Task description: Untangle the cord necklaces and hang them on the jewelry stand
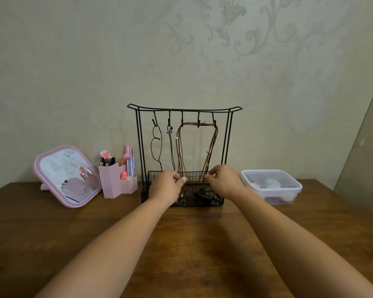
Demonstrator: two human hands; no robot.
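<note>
The wooden surface [52,229] carries everything, with plenty of bare room in front for the forearms to draw back. At its far edge, against the wall, the black wire jewelry stand [228,147] looks light and likely to tip or slide if the cords are tugged hard. A pink mirror [52,190] and pink brush holder [111,181] stand close on its left, a clear lidded box [271,186] close on its right, so sideways room is narrow.

The brown cord necklaces [212,143] hang in a bunch draped across the three right-hand hooks, their lower ends reaching down into the stand's mesh tray. Two black cord necklaces [153,145] hang singly from the two left hooks. The cords appear soft, limp and nearly weightless; they should slip easily but snag on knots and beads, so holding a single strand just below a tangle seems wisest.

The left hand [166,186] pinches the left brown strands between thumb and fingertips, a narrow grip. The right hand [223,181] pinches at the right strands likewise, though contact there is hard to confirm.
</note>
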